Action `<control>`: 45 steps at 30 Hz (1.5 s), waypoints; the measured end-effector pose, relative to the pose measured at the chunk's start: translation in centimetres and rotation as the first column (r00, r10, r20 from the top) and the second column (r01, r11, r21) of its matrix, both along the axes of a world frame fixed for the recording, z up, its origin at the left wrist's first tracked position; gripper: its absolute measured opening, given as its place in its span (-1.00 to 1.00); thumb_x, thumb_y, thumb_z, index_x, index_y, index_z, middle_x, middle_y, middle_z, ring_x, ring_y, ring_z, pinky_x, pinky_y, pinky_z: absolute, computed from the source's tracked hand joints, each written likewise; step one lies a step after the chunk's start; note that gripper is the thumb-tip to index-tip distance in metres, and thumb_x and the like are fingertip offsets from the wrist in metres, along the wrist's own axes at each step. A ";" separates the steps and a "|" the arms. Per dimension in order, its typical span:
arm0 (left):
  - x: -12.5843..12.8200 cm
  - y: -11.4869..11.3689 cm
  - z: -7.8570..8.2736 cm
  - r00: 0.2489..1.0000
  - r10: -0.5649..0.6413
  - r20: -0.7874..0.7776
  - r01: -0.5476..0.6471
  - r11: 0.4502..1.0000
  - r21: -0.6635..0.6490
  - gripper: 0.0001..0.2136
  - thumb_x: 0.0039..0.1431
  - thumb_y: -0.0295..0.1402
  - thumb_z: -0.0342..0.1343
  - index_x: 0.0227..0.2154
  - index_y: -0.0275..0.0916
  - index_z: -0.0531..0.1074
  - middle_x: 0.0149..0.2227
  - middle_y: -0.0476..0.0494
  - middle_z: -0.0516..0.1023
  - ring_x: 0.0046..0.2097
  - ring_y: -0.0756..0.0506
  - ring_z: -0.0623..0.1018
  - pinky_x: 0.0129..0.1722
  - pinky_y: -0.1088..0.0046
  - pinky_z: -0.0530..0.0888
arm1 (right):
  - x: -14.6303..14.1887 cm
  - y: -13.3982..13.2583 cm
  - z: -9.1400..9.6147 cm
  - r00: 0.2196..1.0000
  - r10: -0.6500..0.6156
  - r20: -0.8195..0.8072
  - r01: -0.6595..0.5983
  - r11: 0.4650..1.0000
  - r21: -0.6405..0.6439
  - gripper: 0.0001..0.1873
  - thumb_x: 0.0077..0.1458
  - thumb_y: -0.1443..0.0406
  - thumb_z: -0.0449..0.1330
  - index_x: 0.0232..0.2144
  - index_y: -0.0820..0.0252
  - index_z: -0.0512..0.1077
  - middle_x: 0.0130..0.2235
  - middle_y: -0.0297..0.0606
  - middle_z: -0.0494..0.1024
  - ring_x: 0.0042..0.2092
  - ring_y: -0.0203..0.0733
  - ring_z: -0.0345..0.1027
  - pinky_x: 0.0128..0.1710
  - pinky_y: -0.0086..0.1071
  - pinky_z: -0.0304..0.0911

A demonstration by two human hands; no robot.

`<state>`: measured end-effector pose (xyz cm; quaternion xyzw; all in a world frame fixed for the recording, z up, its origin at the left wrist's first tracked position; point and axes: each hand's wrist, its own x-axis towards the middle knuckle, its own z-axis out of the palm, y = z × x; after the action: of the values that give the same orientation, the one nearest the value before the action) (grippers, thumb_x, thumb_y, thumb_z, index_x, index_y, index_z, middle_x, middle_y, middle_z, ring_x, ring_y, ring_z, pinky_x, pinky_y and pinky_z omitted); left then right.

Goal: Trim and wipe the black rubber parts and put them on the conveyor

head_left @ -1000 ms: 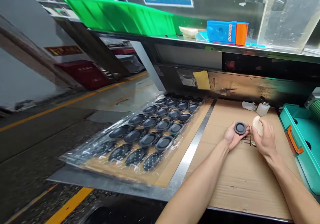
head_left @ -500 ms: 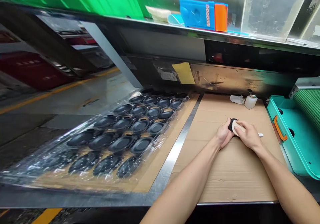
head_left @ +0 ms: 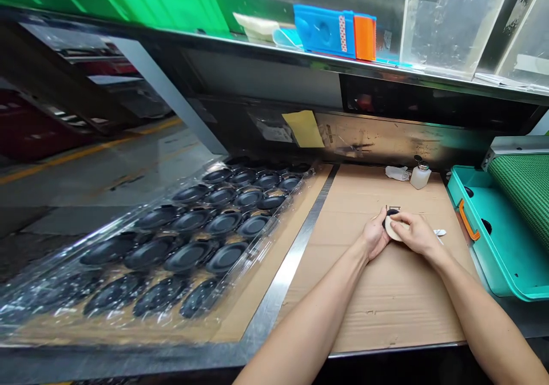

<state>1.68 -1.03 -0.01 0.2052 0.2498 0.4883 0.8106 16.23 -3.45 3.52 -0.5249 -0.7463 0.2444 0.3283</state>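
Both forearms reach in from the near edge of the desk (head_left: pixel 274 293) and meet over a sheet of brown cardboard (head_left: pixel 386 310). The left hand (head_left: pixel 374 235) grips a black round part (head_left: pixel 390 213), mostly hidden behind the fingers. The right hand (head_left: pixel 416 234) sits right against the left, clamping a pale sponge pad (head_left: pixel 393 229) onto the face of the black round part. A small white scrap (head_left: pixel 439 232) lies just beside the right fingers. To the left, past a steel strip (head_left: pixel 283 270), a clear plastic tray (head_left: pixel 184 242) holds rows of similar black round parts. To the right stands a teal bin (head_left: pixel 501 253) with an orange handle (head_left: pixel 467 220). Farther on, near the back wall, are a white dispenser bottle (head_left: pixel 420 176) and a crumpled white cloth (head_left: pixel 397 173). Above, a shelf (head_left: pixel 300 53) carries a blue box (head_left: pixel 323 30) and a green tray (head_left: pixel 115 2).
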 end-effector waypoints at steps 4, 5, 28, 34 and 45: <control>0.1 -0.1 0.2 0.998 -0.057 -0.039 0.057 0.998 -0.009 -0.66 0.42 -0.22 -0.05 -0.16 -0.41 0.51 -0.13 -0.42 0.62 -0.10 -0.22 0.63 0.02 0.12 0.54 | 0.4 0.1 0.0 0.998 -0.066 -0.013 0.065 0.995 -0.081 -0.73 0.18 0.20 0.17 -0.17 0.13 0.61 -0.18 -0.27 0.68 -0.16 -0.13 0.55 -0.11 -0.33 0.37; 0.2 -0.1 0.2 0.998 -0.056 -0.043 0.055 0.998 -0.017 -0.65 0.42 -0.22 -0.06 -0.17 -0.41 0.51 -0.14 -0.41 0.62 -0.09 -0.22 0.63 0.02 0.11 0.54 | 0.5 0.1 -0.1 0.995 -0.099 -0.024 0.098 0.994 -0.048 -0.73 0.20 0.21 0.16 -0.14 0.12 0.60 -0.16 -0.27 0.68 -0.14 -0.13 0.54 -0.09 -0.33 0.36; 0.8 0.3 0.1 0.994 0.098 -0.042 -0.102 0.988 -0.118 -0.69 0.45 -0.29 -0.13 -0.18 -0.34 0.49 -0.20 -0.28 0.64 -0.12 -0.13 0.64 -0.01 0.28 0.58 | -2.8 -0.2 -0.4 0.767 -0.349 0.539 0.325 0.935 0.143 -0.60 0.40 0.10 -0.08 0.16 0.01 0.33 -0.14 -0.17 0.64 -0.20 -0.05 0.54 -0.28 -0.34 0.22; 0.8 0.4 0.1 0.994 0.103 -0.031 -0.106 0.988 -0.116 -0.69 0.46 -0.29 -0.12 -0.19 -0.34 0.50 -0.16 -0.29 0.65 -0.11 -0.11 0.64 -0.02 0.34 0.58 | -3.5 -0.2 -0.2 0.731 -0.372 0.571 0.355 0.923 0.147 -0.60 0.41 0.08 -0.12 0.11 0.07 0.31 -0.15 -0.13 0.64 -0.23 -0.03 0.55 -0.29 -0.32 0.22; 0.9 0.0 0.2 0.993 0.092 -0.070 -0.099 0.989 -0.112 -0.66 0.46 -0.28 -0.13 -0.20 -0.37 0.50 -0.14 -0.36 0.64 -0.08 -0.17 0.64 -0.01 0.22 0.59 | -3.5 -0.3 -0.6 0.663 -0.431 0.612 0.431 0.888 0.160 -0.55 0.43 0.08 -0.18 0.15 0.10 0.30 -0.14 -0.12 0.63 -0.21 -0.10 0.54 -0.27 -0.39 0.23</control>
<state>2.54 -1.03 0.19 0.1615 0.3131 0.5044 0.7883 12.77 -3.73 2.96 -0.7368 -0.6669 -0.0314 0.1070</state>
